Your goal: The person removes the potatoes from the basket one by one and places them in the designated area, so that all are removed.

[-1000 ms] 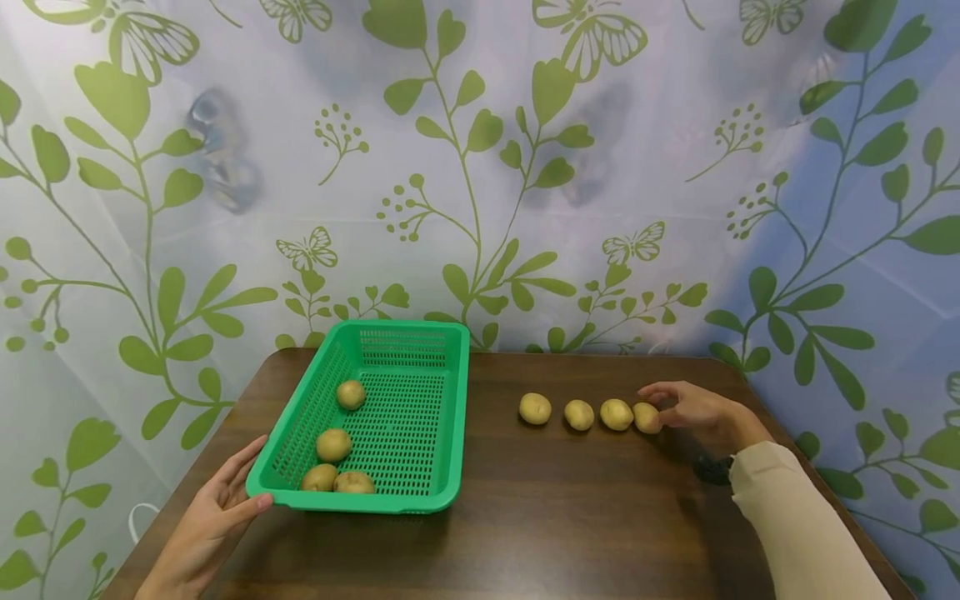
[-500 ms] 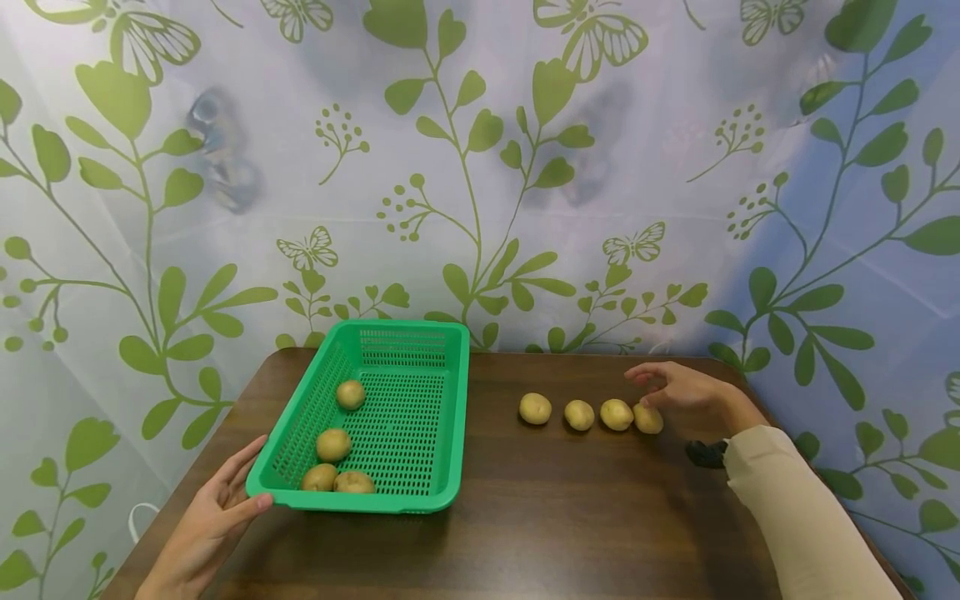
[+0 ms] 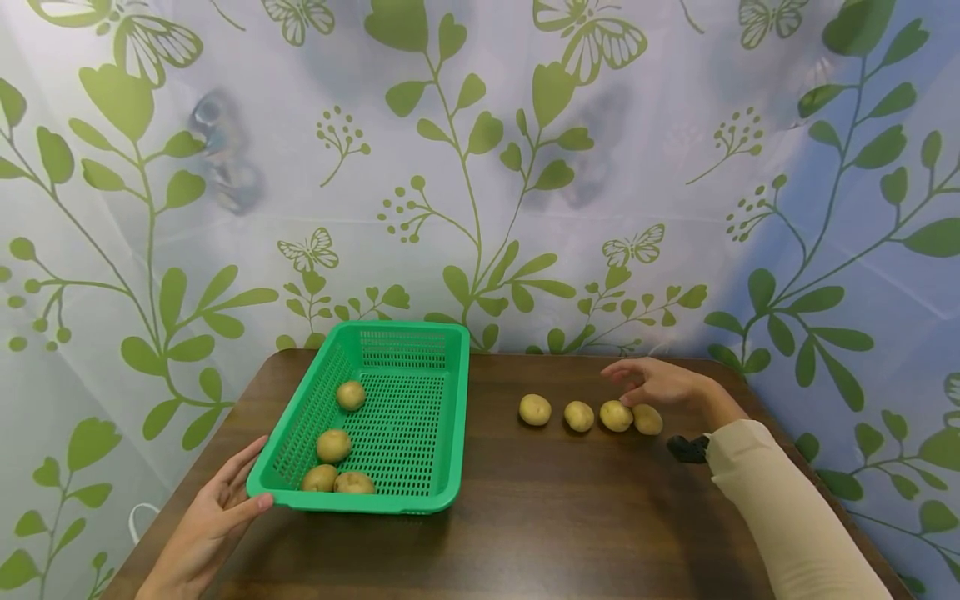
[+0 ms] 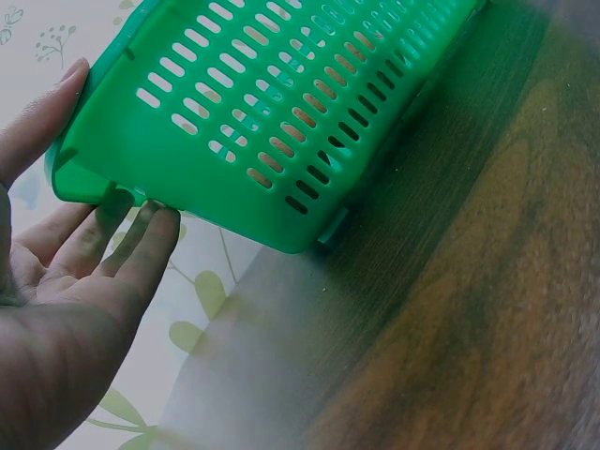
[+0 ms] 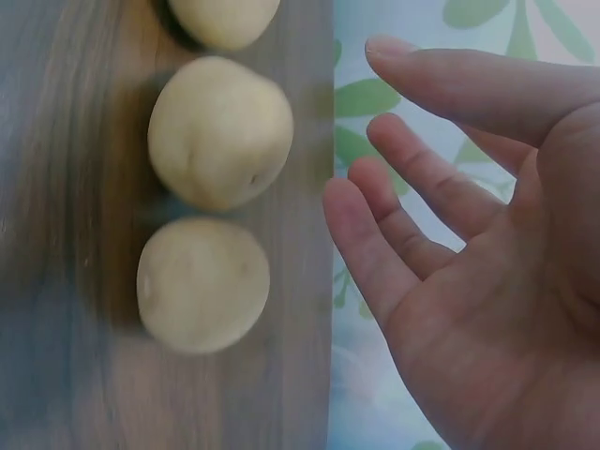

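Note:
My left hand (image 3: 204,523) grips the near left corner of a green plastic basket (image 3: 390,503), thumb at the rim. In the left wrist view its fingers (image 4: 148,246) bend under the rim, beside the slotted wall. Several potatoes (image 3: 333,446) lie along the basket's left side and near end. To the right, several more potatoes (image 3: 535,409) form a row on the table. Over the right end of that row hovers my right hand (image 3: 663,385), fingers relaxed and holding nothing. The right wrist view shows its spread fingers beside a rounded potato (image 5: 220,133), with a gap between.
The brown wooden table (image 3: 570,517) carries everything. Behind it hangs a pale curtain (image 3: 480,167) with green leaves and butterflies. A black wrist strap (image 3: 687,448) sits at my right cuff. A white cable (image 3: 138,521) shows past the table's left edge.
My right hand has let go of the rightmost potato, risen a little and moved left along the row. My left hand and the basket have stayed in place.

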The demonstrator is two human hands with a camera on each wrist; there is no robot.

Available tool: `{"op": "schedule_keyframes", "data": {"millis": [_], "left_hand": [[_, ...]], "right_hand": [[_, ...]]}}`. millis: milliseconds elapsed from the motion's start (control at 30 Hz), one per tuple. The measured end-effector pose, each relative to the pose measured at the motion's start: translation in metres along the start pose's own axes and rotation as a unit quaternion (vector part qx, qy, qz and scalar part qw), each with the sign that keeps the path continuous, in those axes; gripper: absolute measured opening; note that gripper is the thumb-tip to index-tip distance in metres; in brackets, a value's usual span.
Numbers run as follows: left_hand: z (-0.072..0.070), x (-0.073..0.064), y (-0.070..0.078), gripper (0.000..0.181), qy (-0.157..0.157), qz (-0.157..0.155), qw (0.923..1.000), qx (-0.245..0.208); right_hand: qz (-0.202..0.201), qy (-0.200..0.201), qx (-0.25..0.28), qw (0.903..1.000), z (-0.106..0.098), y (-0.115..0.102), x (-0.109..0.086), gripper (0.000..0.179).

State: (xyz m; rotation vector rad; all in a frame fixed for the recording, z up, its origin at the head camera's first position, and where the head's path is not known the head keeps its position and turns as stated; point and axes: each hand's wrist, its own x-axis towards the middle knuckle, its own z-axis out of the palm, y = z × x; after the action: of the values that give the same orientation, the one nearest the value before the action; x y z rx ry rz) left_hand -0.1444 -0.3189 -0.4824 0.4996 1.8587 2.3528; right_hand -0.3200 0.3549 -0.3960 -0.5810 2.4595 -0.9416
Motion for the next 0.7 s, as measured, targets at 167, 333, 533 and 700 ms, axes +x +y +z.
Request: {"op": "schedule_keyframes", "data": {"millis": [167,333,533,700], "left_hand": [[0.0,0.0,-0.003,0.071,-0.006,0.009,0.9999,-0.002],[-0.002,0.0,-0.003,0.071,-0.007,0.017,0.9998,0.003],[-0.003,0.0,-0.001,0.072,-0.002,0.009,0.9999,0.008],[-0.003,0.0,0.0,0.072,-0.002,0.01,0.9999,0.008]], "right_hand": [[-0.015,-0.017,-0.006,0.9997,0.006,-0.014,0.009,0.054],[-0.033,-0.032,-0.02,0.9987,0.013,-0.029,0.026,0.053],[-0.054,-0.041,-0.037,0.997,0.021,-0.049,0.041,0.054],[-0.073,-0.051,-0.042,0.9952,0.026,-0.059,0.052,0.054]]}}
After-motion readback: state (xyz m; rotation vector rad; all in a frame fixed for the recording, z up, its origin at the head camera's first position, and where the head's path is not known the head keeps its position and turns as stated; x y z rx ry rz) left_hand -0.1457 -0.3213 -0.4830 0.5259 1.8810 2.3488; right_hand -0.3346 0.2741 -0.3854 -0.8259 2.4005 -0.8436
